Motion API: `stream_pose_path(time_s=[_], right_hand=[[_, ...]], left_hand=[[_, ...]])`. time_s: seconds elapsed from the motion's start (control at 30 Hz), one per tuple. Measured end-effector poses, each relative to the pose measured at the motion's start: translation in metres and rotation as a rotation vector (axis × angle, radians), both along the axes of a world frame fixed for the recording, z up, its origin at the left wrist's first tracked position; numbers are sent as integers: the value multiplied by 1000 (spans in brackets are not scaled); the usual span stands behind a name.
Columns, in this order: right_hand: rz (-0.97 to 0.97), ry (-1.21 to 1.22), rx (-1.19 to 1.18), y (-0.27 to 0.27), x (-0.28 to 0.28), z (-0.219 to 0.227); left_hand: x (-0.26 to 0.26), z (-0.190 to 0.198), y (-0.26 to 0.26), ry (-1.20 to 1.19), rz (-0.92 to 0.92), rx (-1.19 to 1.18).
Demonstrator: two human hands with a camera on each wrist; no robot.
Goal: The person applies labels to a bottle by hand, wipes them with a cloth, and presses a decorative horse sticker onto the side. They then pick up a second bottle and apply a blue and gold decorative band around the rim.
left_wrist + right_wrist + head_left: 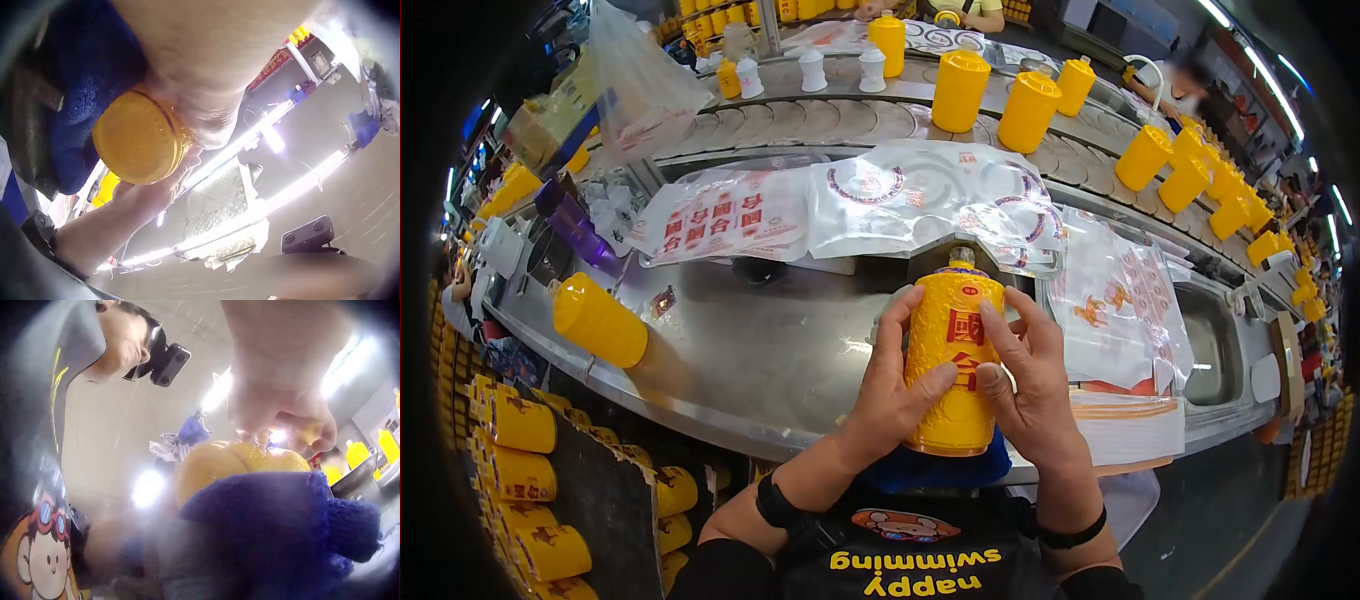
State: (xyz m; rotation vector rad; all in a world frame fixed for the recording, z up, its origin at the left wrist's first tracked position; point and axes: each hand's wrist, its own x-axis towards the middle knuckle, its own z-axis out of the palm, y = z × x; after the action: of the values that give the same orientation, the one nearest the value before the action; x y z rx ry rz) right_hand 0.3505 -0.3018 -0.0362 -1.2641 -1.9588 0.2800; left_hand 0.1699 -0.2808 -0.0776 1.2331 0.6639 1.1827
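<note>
A yellow bottle (952,420) with large red characters lies tilted in front of me in the head view, its bare neck pointing away from me. My left hand (888,395) grips its left side, thumb across the front near the lower character. On the right side my right hand (1037,385) holds it, with a thumb by the lower character and a fingertip beside the upper one. Blue cloth (940,468) sits under the bottle's base at the table's near edge. The round base (134,139) shows in the left wrist view, next to that cloth.
Another yellow bottle (600,320) stands to the left on the metal table (750,370). Printed transfer sheets (920,200) lie along the back and right. Beyond runs a conveyor (800,125) with several yellow bottles. A sink (1215,345) is at the right; stacked bottles (525,475) fill the lower left.
</note>
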Motion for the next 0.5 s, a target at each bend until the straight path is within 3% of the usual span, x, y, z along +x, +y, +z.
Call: stream_pose_path(time_s=[0.13, 0.5], right_hand=[[-17, 90, -21, -2, -1, -2], [-7, -25, 41, -12, 2, -3]], left_hand=[[0, 0, 0, 8, 1, 1], [1, 2, 0, -14, 6, 3]])
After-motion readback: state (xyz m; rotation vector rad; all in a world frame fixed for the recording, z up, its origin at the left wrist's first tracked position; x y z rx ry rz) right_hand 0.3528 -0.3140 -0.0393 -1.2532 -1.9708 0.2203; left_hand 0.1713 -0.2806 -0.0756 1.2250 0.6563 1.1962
